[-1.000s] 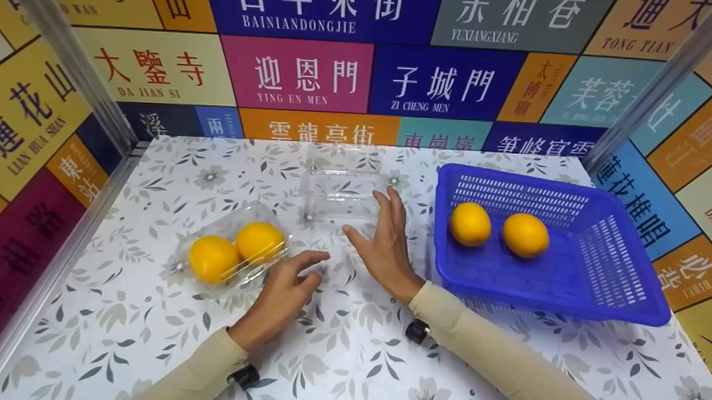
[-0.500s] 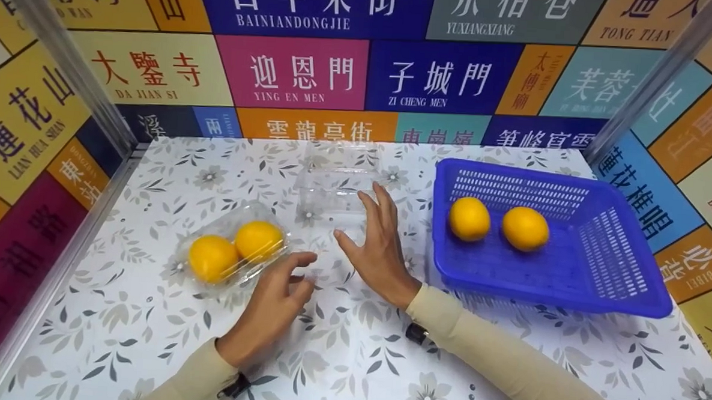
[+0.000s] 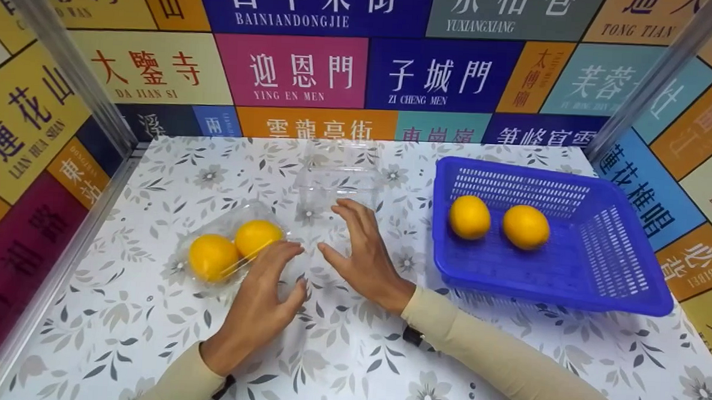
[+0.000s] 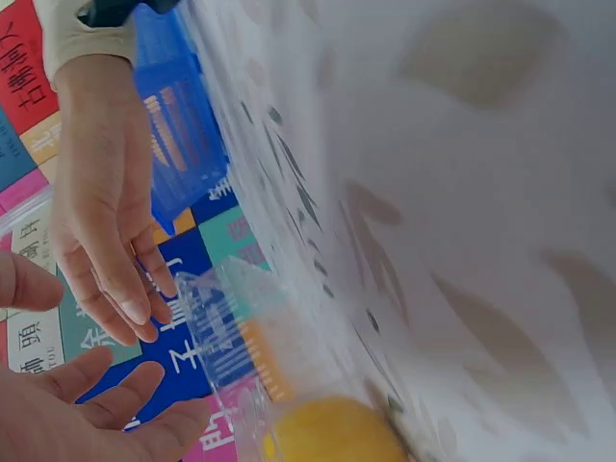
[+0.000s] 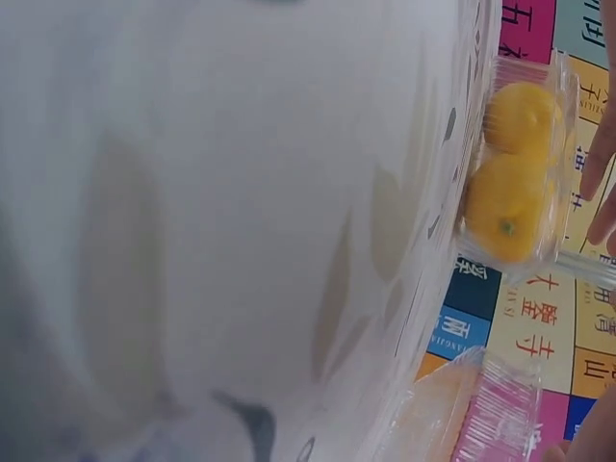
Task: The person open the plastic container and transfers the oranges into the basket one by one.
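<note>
A clear plastic fruit box (image 3: 248, 211) on the left of the table holds two oranges (image 3: 213, 258) under its lid. My left hand (image 3: 258, 307) is at the near right side of this box, fingers spread and loosely bent, with nothing in its grasp; its fingertips overlap the box edge in the head view. To its right, my right hand (image 3: 365, 257) hovers, fingers parted and holding nothing. Just beyond the right fingertips lies a second clear fruit box (image 3: 340, 178), standing open with no fruit in it. The right wrist view shows the filled box (image 5: 568, 144) side-on.
On the right stands a blue plastic basket (image 3: 544, 286) with two more oranges (image 3: 526, 227) inside. A floral cloth (image 3: 348, 368) covers the table. Panels printed with signs (image 3: 307, 71) rise at the back and both sides, with metal posts (image 3: 97, 74) at the corners.
My left hand has shifted left and its fingers have spread beside the filled box. The right hand has moved left and nearer, away from the open box. Boxes, oranges and basket stay put.
</note>
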`<state>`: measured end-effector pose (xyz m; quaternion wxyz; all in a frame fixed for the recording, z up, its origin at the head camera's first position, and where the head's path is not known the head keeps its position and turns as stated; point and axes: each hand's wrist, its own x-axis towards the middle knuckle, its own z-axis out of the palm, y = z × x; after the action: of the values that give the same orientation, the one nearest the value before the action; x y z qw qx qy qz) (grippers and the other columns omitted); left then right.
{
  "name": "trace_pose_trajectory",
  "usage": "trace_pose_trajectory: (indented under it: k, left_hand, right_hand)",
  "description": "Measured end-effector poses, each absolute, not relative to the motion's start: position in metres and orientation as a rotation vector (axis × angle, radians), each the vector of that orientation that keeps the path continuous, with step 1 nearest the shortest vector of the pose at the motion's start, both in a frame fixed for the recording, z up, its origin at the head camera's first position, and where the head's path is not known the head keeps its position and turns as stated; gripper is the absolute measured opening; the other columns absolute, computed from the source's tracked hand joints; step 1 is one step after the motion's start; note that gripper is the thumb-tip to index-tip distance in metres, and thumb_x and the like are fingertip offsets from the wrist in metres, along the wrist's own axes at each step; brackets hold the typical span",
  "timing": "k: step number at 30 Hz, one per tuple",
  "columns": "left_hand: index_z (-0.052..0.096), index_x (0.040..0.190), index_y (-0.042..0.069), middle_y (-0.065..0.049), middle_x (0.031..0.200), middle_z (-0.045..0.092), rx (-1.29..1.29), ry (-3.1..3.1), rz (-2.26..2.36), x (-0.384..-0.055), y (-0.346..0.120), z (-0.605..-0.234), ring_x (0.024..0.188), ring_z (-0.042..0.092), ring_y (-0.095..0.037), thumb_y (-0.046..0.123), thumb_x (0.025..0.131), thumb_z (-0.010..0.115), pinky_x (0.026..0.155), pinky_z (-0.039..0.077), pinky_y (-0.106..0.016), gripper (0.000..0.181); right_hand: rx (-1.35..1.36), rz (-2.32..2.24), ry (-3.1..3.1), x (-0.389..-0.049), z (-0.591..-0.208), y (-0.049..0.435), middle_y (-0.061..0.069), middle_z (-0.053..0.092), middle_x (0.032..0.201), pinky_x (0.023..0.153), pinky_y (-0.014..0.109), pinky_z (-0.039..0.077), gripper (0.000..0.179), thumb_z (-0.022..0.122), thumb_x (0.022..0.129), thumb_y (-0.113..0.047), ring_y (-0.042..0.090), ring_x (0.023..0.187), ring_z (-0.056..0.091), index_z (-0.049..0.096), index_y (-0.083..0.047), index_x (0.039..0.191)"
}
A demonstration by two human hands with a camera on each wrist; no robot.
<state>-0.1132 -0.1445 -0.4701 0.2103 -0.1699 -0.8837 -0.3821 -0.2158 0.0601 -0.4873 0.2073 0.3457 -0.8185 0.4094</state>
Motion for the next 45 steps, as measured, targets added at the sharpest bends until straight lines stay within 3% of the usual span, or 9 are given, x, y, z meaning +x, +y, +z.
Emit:
trace_pose_trajectory:
  k: [7,12,21,29,37,41,45]
  left_hand:
    - [0.066,0.137,-0.005,-0.023,0.146,0.064,-0.512,-2.404,-0.807,-0.114,-0.155,-0.475,0.143,0.055,-0.046,0.005,0.09,0.082,0.119,0.047,-0.061,0.051]
    - [0.065,0.14,-0.005,-0.026,0.149,0.061,-0.49,-2.455,-0.657,-0.116,-0.164,-0.475,0.147,0.049,-0.053,0.008,0.087,0.084,0.124,0.04,-0.064,0.057]
    - [0.059,0.145,-0.003,-0.03,0.157,0.052,-0.407,-2.587,-0.567,-0.114,-0.18,-0.476,0.155,0.037,-0.056,0.011,0.091,0.083,0.118,0.03,-0.084,0.061]
    - [0.054,0.153,0.0,-0.031,0.166,0.043,-0.317,-2.76,-0.454,-0.118,-0.194,-0.468,0.159,0.029,-0.058,0.018,0.092,0.083,0.121,0.023,-0.084,0.069]
    - [0.047,0.161,0.001,-0.033,0.171,0.035,-0.233,-2.872,-0.377,-0.123,-0.207,-0.469,0.158,0.023,-0.065,0.025,0.094,0.084,0.12,0.02,-0.087,0.08]
    - [0.046,0.163,0.001,-0.034,0.172,0.033,-0.171,-2.893,-0.395,-0.123,-0.21,-0.466,0.158,0.022,-0.065,0.025,0.095,0.084,0.121,0.018,-0.087,0.081]
    - [0.047,0.161,-0.002,-0.037,0.17,0.035,-0.135,-2.892,-0.36,-0.124,-0.213,-0.462,0.156,0.025,-0.066,0.023,0.094,0.086,0.119,0.023,-0.087,0.081]
  right_hand:
    - [1.06,1.169,-2.325,-0.214,-0.491,0.052,0.02,0.052,0.155,0.121,0.045,0.046,0.064,0.086,0.097,-0.019,0.032,0.146,0.05,0.056,0.004,0.15]
    - [1.114,1.182,-2.401,-0.213,-0.494,0.045,0.018,0.05,0.16,0.125,0.043,0.042,0.07,0.085,0.098,-0.023,0.03,0.15,0.048,0.053,0.002,0.155]
    - [1.138,1.249,-2.553,-0.212,-0.497,0.036,0.026,0.044,0.164,0.129,0.049,0.038,0.078,0.085,0.099,-0.028,0.037,0.155,0.043,0.047,0.002,0.161]
    - [1.09,1.331,-2.676,-0.214,-0.496,0.033,0.023,0.043,0.167,0.131,0.046,0.035,0.082,0.084,0.098,-0.032,0.034,0.157,0.043,0.044,-0.002,0.163]
    - [1.018,1.401,-2.84,-0.214,-0.495,0.025,0.016,0.034,0.176,0.134,0.045,0.027,0.097,0.081,0.099,-0.044,0.032,0.162,0.034,0.029,-0.008,0.173]
    - [0.979,1.478,-2.865,-0.214,-0.497,0.021,0.017,0.037,0.175,0.133,0.046,0.03,0.099,0.082,0.098,-0.043,0.033,0.161,0.038,0.029,-0.006,0.173]
    - [0.952,1.543,-2.872,-0.213,-0.5,0.016,0.017,0.044,0.171,0.13,0.045,0.035,0.099,0.084,0.096,-0.042,0.033,0.157,0.045,0.031,-0.005,0.172]
